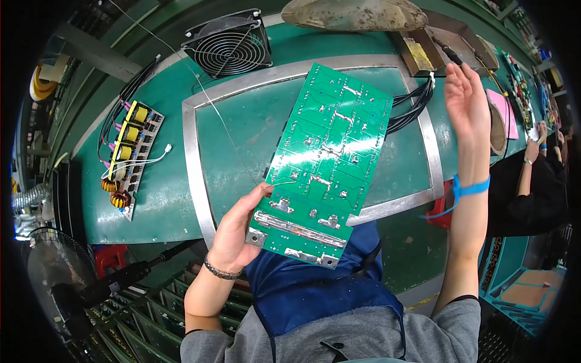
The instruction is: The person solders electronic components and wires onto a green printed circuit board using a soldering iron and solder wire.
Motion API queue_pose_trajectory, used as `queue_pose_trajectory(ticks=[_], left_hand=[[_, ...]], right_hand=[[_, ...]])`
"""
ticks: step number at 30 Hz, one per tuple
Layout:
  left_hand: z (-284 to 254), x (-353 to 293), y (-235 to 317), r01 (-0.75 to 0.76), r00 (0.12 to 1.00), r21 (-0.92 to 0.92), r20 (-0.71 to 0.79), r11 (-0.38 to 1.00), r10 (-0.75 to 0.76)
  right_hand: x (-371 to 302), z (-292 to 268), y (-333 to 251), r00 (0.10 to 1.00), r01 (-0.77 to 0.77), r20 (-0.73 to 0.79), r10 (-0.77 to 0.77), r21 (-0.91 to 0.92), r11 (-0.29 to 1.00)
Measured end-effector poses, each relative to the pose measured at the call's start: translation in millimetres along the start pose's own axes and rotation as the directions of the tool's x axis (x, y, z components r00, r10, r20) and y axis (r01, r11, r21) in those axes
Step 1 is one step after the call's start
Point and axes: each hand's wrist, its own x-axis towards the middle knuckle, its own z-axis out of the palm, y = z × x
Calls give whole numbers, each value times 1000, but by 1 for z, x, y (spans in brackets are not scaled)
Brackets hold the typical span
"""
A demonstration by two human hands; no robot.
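My left hand (233,233) is closed on the lower left edge of a large green circuit board (330,145), which is tilted above the bench with its soldered side up. Shiny solder lines and a broad silvery strip run across it. From behind its right edge comes a bundle of black wires (417,106) ending in a white connector. A thin strand of wire (213,103), apparently solder, runs down from the upper left toward my left fingers. My right hand (466,100), wearing a blue wrist strap (471,189), is raised open beside a soldering iron (448,53) lying over a metal tray (466,42).
A metal frame (190,142) is set on the green bench. At left lies a board with yellow transformers (130,142). A black fan (230,51) stands at the back, near a worn pale slab (354,15). Racked boards (151,314) are below left; a co-worker's arm (525,172) shows far right.
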Motion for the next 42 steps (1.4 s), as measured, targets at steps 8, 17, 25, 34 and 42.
queue_pose_trajectory(ticks=[8, 17, 25, 34, 42], left_hand=[[0, 0, -4, -59, 995, -15, -86, 998, 57], [41, -2, 45, -141, 985, 508, -11, 850, 170], [51, -10, 98, -402, 908, 909, 381, 110, 172], [52, 1, 99, -367, 930, 926, 362, 87, 66], [54, 11, 109, -293, 955, 940, 295, 174, 12]], right_hand=[[-23, 95, 75, 720, 693, 693, 24, -721, 6], [-48, 92, 52, 836, 453, 529, 146, -815, 362], [-154, 34, 62, 826, 512, 552, -110, -655, 556], [-157, 21, 65, 841, 514, 531, -102, -727, 455], [-147, 57, 46, 875, 310, 483, 16, -586, 749]])
